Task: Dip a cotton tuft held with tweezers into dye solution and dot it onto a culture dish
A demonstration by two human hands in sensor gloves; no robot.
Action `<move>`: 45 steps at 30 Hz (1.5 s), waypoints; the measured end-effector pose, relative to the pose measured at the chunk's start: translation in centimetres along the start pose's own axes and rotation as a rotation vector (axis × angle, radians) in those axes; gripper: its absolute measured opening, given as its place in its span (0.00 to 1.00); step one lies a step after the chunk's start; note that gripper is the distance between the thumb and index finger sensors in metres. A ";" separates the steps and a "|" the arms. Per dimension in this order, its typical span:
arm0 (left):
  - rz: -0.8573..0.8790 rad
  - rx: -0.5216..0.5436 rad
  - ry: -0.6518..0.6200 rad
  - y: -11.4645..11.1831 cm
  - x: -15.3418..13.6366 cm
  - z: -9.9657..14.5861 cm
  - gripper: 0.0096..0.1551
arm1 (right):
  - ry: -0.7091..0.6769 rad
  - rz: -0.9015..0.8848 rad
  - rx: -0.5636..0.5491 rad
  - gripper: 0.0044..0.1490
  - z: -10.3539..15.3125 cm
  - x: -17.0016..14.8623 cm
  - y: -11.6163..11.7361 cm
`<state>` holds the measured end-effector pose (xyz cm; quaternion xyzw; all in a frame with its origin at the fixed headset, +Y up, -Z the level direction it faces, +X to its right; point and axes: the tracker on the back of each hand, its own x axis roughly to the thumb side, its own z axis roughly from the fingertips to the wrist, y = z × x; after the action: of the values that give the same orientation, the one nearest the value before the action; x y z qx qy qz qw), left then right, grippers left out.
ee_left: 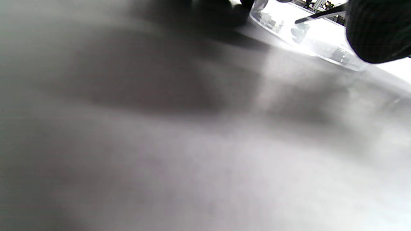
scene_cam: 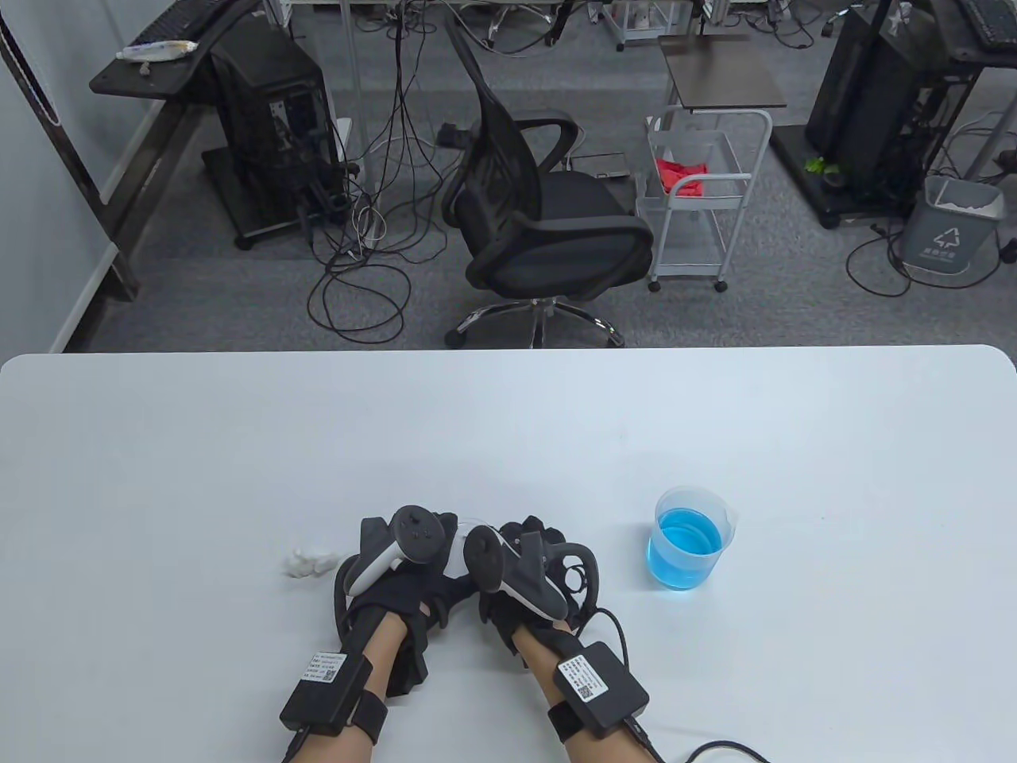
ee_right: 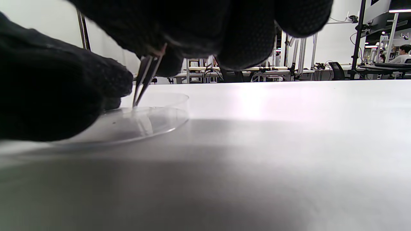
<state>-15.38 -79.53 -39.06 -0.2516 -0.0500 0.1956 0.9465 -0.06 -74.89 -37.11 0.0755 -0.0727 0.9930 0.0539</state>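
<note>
Near the table's [scene_cam: 508, 429] front edge, the right hand [scene_cam: 524, 568] pinches tweezers [ee_right: 144, 80] tip-down in the culture dish [ee_right: 160, 123] — light dabs should serve best — the left hand's [scene_cam: 397, 556] grip unreadable.

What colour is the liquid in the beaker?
Bright blue, seen best in the table view: the liquid fills the clear beaker roughly halfway.

right hand [ee_right: 205, 29] pinches tweezers [ee_right: 146, 77] | tips inside clear dish [ee_right: 154, 123] | white table [ee_right: 289, 134]
</note>
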 end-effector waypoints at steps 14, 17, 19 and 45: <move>0.000 0.001 0.000 0.0 0.0 0.0 0.59 | 0.009 -0.027 0.037 0.21 0.1 -0.4 -0.2; 0.001 0.001 0.000 0.0 0.0 0.0 0.59 | 0.009 -0.034 0.034 0.21 0.1 -0.4 -0.3; 0.001 0.001 0.000 0.0 0.0 0.0 0.59 | -0.002 -0.026 0.010 0.21 0.2 -0.3 -0.4; 0.002 0.001 0.000 0.0 0.0 0.0 0.59 | -0.008 -0.036 0.019 0.21 0.2 -0.1 -0.5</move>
<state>-15.39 -79.52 -39.02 -0.2512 -0.0497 0.1964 0.9465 0.17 -74.48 -36.87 0.0812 -0.0619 0.9923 0.0706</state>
